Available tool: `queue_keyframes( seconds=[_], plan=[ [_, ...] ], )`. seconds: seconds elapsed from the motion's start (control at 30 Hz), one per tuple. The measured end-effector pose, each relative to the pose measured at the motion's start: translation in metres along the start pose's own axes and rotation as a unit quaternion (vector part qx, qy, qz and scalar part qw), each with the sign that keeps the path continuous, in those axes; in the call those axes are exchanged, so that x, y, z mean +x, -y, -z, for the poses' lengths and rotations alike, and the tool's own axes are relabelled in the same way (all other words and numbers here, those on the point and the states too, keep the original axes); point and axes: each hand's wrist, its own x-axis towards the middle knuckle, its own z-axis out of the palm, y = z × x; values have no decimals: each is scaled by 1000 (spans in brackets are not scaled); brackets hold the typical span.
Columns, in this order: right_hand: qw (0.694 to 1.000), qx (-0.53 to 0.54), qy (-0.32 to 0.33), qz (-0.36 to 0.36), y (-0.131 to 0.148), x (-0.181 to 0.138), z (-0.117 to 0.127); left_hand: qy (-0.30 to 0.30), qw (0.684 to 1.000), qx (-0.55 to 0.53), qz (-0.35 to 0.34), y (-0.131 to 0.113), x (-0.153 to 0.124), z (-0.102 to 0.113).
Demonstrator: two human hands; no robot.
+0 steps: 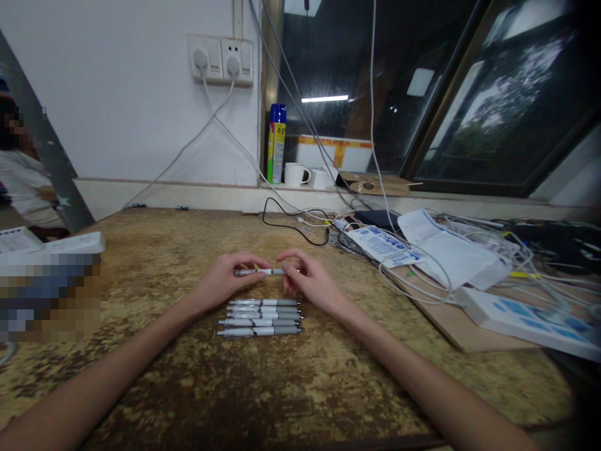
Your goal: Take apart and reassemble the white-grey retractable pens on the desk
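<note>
Between my two hands a white and grey pen (pixel 268 272) lies level, just above the worn wooden table (pixel 263 388). The fingers of my left hand (pixel 228 275) grip its left part, thumb along the near side. At its grey right end, the fingertips of my right hand (pixel 303 275) are closed round it, hiding the tip. Just nearer to me, several similar pens (pixel 263 319) lie side by side in a row, their grey ends and tips to the right.
On the right are white cables (pixel 422 294), a white packet (pixel 451 250) and a flat white box (pixel 530 316). A spray can (pixel 277 144) and a white mug (pixel 297 174) stand on the windowsill. A power strip (pixel 75 243) lies at the left. Another person (pixel 23 175) is at the far left.
</note>
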Motion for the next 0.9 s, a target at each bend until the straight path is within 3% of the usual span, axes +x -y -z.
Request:
queue_keyframes(
  seconds=[0.1, 0.23, 0.4, 0.6, 0.73, 0.9],
  plan=[
    [1000, 6, 6, -29, -1, 0, 0, 6, 1000, 9, -7, -1, 1, -1],
    [998, -51, -24, 29, -1, 1, 3, 8, 1000, 9, 4, 0, 1, -1],
    [999, -25, 21, -6, -1, 0, 2, 61, 998, 27, 5, 2, 0, -2],
    [996, -82, 14, -13, 4, -2, 4, 23, 999, 42, -1, 6, 1, 1],
    [991, -127, 42, -11, 3, -2, 6, 26, 999, 45, -9, 6, 1, 1],
    [991, -135, 23, -11, 3, -2, 7, 35, 997, 66, -1, 3, 0, 2]
  ],
)
